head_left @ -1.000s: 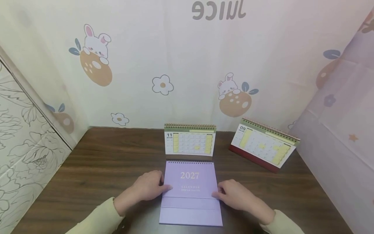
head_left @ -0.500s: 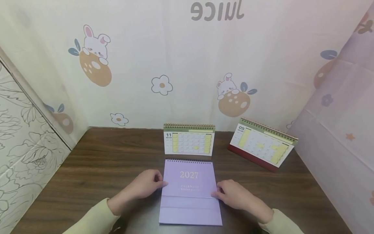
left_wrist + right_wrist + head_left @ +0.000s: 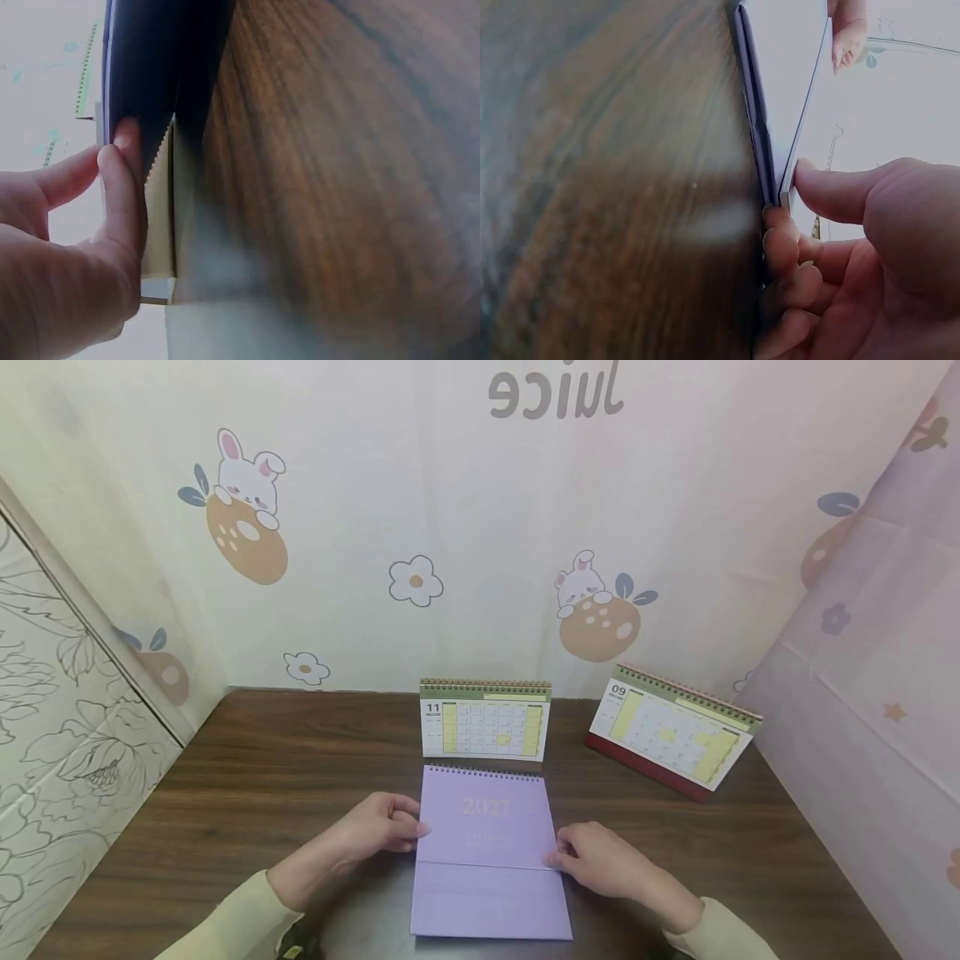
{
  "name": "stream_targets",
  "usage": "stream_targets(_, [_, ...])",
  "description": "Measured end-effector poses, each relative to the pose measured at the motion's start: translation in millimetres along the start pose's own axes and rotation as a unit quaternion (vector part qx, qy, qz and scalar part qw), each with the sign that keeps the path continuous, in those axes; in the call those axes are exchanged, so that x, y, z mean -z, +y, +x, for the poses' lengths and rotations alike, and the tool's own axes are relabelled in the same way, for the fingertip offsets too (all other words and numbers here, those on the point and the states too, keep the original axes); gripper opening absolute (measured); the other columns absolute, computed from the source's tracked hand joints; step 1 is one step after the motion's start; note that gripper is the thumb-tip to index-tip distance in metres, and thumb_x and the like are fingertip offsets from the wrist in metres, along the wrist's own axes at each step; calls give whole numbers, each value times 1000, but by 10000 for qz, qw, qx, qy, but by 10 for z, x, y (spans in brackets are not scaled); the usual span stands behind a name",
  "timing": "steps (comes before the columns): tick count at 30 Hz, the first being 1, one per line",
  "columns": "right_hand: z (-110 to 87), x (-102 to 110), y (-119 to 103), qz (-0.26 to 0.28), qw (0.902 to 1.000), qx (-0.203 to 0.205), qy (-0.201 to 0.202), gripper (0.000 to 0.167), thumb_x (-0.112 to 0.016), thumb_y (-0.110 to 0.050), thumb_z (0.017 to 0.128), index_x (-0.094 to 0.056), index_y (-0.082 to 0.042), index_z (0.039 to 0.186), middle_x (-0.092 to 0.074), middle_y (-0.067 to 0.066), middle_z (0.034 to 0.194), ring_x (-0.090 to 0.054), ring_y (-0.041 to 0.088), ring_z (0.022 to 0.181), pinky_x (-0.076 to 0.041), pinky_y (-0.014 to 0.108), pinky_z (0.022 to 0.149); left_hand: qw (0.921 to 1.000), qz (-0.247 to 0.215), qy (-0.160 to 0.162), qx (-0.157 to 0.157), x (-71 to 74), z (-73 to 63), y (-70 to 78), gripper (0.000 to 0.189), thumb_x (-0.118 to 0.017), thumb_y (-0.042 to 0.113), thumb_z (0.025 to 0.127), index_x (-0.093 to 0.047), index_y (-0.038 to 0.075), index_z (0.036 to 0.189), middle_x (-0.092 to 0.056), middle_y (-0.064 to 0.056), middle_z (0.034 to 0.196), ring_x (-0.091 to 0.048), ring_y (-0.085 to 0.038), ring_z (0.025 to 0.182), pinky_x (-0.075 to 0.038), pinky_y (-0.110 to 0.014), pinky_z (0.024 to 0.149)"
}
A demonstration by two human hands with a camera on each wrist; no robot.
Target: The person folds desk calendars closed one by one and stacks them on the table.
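Note:
A purple desk calendar point(image 3: 486, 835) with "2027" on its cover lies in front of me in the head view, spiral-bound along its far edge. My left hand point(image 3: 386, 825) pinches its left edge, thumb on the cover and fingers behind. In the left wrist view, the left hand point(image 3: 82, 240) holds the raised panel, with a dark underside to its right. At the right edge, near the crease, my right hand point(image 3: 607, 860) pinches the board. The right wrist view has the right thumb point(image 3: 840, 191) on top and curled fingers point(image 3: 784, 247) below, where two panels meet in a narrow wedge.
Right behind the purple calendar stands a calendar with "11" point(image 3: 486, 727). To the right, a "09" calendar with a red base point(image 3: 671, 735) stands at an angle. A rabbit-print curtain point(image 3: 337, 527) hangs behind the brown wooden table point(image 3: 300, 743).
My left thumb has slid outward and slightly up along the left edge. The purple calendar's spiral end sits a little higher, and one lower crease line no longer shows. The right hand stays put.

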State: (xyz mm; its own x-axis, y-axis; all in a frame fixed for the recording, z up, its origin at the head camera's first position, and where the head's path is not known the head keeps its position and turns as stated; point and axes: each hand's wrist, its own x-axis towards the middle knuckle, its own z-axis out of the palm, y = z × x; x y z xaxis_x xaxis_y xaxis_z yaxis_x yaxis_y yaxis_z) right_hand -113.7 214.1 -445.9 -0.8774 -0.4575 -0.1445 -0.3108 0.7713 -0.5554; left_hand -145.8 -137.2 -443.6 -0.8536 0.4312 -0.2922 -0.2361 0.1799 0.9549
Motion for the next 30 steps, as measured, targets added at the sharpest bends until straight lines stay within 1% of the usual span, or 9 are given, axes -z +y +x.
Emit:
stream_targets(3, [-1, 7, 21, 45, 10000, 19, -11, 32, -70, -33, 93, -55, -19, 69, -42, -10, 57, -42, 4, 53, -36, 24, 49, 9998, -116, -126, -78, -4, -8, -11, 34, -70, 1, 89, -57, -15, 115, -73, -12, 88, -66, -15, 77, -58, -33, 75])
stream_targets(6, [-6, 29, 43, 235, 9996, 127, -58, 32, -66, -31, 96, -56, -19, 69, -42, -12, 57, -42, 3, 53, -36, 23, 49, 9996, -160, -201, -126, -6, -18, -20, 33, -69, 1, 90, -56, -15, 116, -73, -12, 87, -67, -16, 78, -58, -34, 77])
stream_targets(10, [-14, 65, 55, 624, 9976, 242, -176, 32, -62, -30, 100, -58, -17, 70, -44, -12, 58, -42, 3, 53, -37, 23, 49, 9992, -181, -303, -192, 13, -36, -32, 34, -69, 1, 91, -55, -15, 117, -72, -13, 89, -67, -16, 80, -57, -34, 78])
stream_targets(14, [-8, 74, 35, 1075, 9933, 256, -334, 27, -60, -29, 100, -63, -16, 77, -53, -9, 63, -49, 5, 57, -43, 25, 53, 9992, -154, -322, -184, 71, -65, -50, 36, -68, 2, 91, -54, -16, 118, -72, -14, 90, -68, -18, 82, -57, -36, 81])
stream_targets(18, [25, 59, -29, 1478, 9879, 198, -413, 28, -60, -29, 100, -62, -14, 77, -55, -7, 64, -53, 8, 59, -44, 26, 55, 9997, 56, -144, -185, 151, -99, -80, 40, -69, 4, 92, -53, -18, 121, -72, -14, 92, -69, -20, 86, -57, -38, 82])
stream_targets(22, [84, 18, -114, 1658, 9852, 138, -408, 28, -60, -28, 100, -61, -11, 77, -53, -5, 64, -52, 9, 59, -42, 26, 55, 9979, 561, 133, -290, 222, -148, -80, 46, -68, 6, 93, -50, -19, 127, -72, -13, 93, -69, -23, 90, -57, -39, 82])
stream_targets(23, [106, 5, -138, 1676, 9849, 124, -407, 28, -61, -28, 99, -61, -11, 78, -53, -5, 65, -52, 10, 59, -42, 27, 55, 9968, 699, 183, -338, 239, -168, -70, 47, -67, 6, 94, -49, -20, 129, -72, -13, 93, -69, -24, 90, -57, -40, 81])
stream_targets(28, [234, -46, -281, 1583, 9866, 96, -382, 27, -61, -28, 99, -63, -10, 79, -54, -5, 64, -52, 11, 59, -42, 27, 55, 9881, 1391, 575, -320, 312, -275, -9, 48, -65, 9, 96, -48, -19, 131, -71, -12, 94, -71, -26, 84, -58, -42, 76])
stream_targets(30, [280, -68, -343, 1556, 9870, 142, -374, 28, -61, -28, 99, -63, -9, 78, -53, -6, 64, -52, 9, 59, -41, 26, 55, 9835, 1599, 814, -216, 335, -310, -7, 48, -66, 11, 96, -50, -17, 130, -71, -13, 96, -70, -25, 82, -58, -41, 74])
